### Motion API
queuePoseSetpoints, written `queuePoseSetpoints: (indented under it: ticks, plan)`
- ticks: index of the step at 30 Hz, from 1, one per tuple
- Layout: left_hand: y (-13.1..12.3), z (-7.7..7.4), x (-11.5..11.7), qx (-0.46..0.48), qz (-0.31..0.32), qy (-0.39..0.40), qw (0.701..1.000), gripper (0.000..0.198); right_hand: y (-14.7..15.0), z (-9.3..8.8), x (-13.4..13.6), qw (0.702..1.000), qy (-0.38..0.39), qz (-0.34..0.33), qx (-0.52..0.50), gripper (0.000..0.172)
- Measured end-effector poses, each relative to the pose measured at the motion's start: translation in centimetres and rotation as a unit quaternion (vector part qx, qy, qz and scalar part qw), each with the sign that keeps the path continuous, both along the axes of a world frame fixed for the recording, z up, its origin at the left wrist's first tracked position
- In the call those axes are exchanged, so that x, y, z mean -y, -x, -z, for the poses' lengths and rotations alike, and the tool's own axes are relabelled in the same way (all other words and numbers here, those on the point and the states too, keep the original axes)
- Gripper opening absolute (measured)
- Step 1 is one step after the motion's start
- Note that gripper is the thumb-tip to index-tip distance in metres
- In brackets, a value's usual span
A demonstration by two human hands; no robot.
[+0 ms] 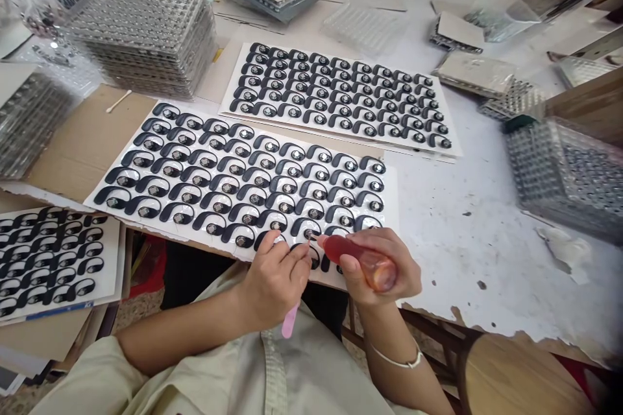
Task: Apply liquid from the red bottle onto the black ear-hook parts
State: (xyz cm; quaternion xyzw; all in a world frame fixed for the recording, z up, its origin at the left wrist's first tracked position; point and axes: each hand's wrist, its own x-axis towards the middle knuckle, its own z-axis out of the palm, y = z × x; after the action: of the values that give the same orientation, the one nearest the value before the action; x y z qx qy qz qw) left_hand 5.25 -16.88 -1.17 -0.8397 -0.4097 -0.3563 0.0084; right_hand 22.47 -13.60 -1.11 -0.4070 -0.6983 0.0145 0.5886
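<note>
My right hand [396, 266] is wrapped round a squeeze bottle [350, 253] with a red body and a narrow tip. That tip points left, at one of the black curved pieces with small round centres on the near white sheet [393, 207]. My left hand [280, 279] is closed beside the tip, over the sheet's front edge. A flat pink stick [290, 323] sticks out below its palm; the stick's other end is hidden by the fingers. Rows of the same black pieces [246, 178] cover the sheet, some hidden behind both hands.
Behind lies a second sheet of black pieces [341, 87]; a third sheet [48, 259] sits lower left. Stacks of clear trays [141, 32] stand at back left, with more trays [569, 168] at right. A cotton swab [119, 101] rests on cardboard. A wooden stool [520, 376] is lower right.
</note>
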Motion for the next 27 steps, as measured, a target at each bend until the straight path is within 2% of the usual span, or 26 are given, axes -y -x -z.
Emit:
queuePoseSetpoints:
  ticks: [27]
  plan:
    - [-0.2, -0.15, -0.08, 0.016, -0.005, -0.006, 1.0, 0.016, -0.28, 0.28, 0.12, 0.997, -0.053, 0.029, 0.052, 0.029]
